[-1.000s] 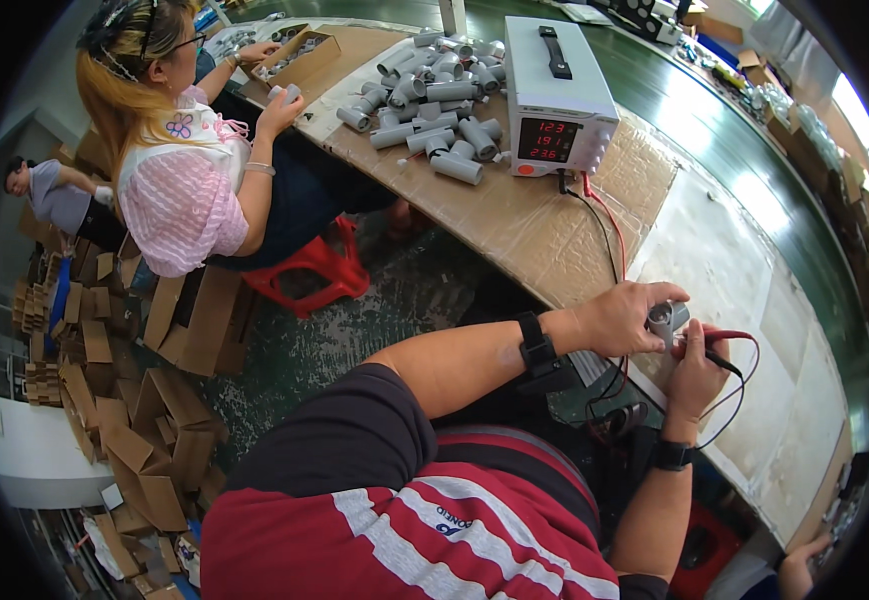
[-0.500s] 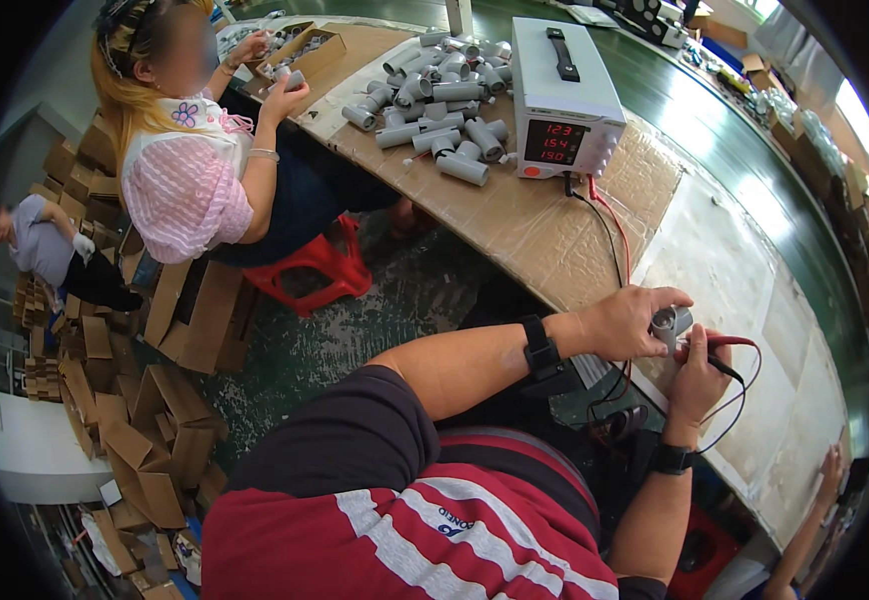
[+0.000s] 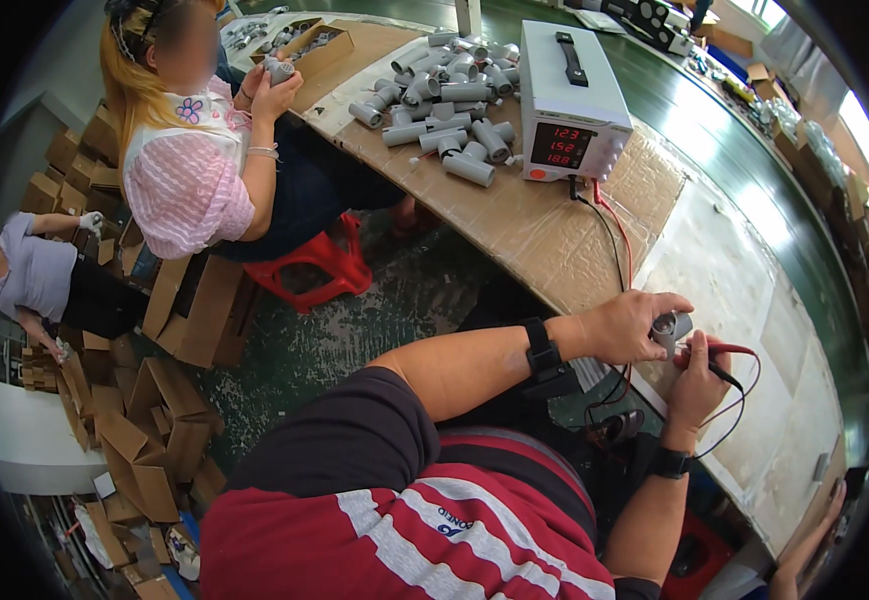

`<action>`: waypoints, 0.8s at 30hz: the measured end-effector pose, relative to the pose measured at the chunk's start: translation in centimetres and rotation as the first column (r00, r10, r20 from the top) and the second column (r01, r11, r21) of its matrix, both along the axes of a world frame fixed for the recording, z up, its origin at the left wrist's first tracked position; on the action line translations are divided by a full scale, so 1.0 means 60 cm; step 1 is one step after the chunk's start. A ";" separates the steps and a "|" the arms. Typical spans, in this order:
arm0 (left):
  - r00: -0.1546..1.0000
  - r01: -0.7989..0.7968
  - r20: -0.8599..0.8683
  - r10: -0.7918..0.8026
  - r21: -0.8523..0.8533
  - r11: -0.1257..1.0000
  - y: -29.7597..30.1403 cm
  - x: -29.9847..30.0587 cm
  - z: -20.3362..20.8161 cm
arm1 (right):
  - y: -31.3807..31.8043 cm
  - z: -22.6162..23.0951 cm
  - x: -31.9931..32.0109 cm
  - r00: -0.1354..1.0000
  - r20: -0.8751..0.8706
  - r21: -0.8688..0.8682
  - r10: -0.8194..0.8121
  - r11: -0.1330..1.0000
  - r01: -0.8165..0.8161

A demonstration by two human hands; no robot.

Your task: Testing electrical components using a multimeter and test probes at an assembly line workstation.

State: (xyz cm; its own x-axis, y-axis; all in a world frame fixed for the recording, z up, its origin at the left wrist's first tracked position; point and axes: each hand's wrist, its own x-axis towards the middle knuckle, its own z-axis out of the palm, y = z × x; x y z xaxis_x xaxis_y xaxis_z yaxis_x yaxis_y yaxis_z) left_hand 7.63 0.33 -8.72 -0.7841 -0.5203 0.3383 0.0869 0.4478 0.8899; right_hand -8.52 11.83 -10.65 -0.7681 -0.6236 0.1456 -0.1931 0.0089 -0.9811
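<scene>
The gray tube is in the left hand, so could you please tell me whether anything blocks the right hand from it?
Nothing visible does: the left hand holds the tube, and the right hand, with the red lead and black lead, is close beside it.

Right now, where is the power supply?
In the head view, the power supply stands on the table, right of centre near the top, with the pile of grey tubes at its left and the person's left hand below it.

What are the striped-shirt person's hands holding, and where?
The left hand pinches a grey tube piece by its sides; the right hand holds a red lead and black lead near their ends.
</scene>
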 end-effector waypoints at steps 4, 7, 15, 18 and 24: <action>0.999 -0.006 -0.035 0.006 0.002 1.000 0.004 0.006 -0.004 | 0.009 0.002 -0.009 0.991 0.130 -0.128 -0.031 0.991 0.048; 0.992 -0.020 -0.125 0.022 0.020 1.000 0.010 0.019 -0.003 | 0.015 0.004 -0.012 0.971 0.233 -0.247 -0.055 0.962 0.113; 0.793 -0.450 -0.309 0.524 0.281 0.848 -0.026 0.219 0.016 | 0.022 0.007 -0.014 0.968 0.252 -0.244 -0.005 0.967 0.068; 0.520 -0.764 -0.366 0.772 0.205 0.612 -0.111 0.330 0.017 | 0.023 -0.005 -0.021 0.971 0.237 -0.231 0.029 0.973 0.027; -0.016 -0.856 -0.246 0.969 0.505 0.114 -0.335 0.539 -0.036 | 0.022 0.000 -0.018 0.969 0.244 -0.209 0.038 0.978 0.014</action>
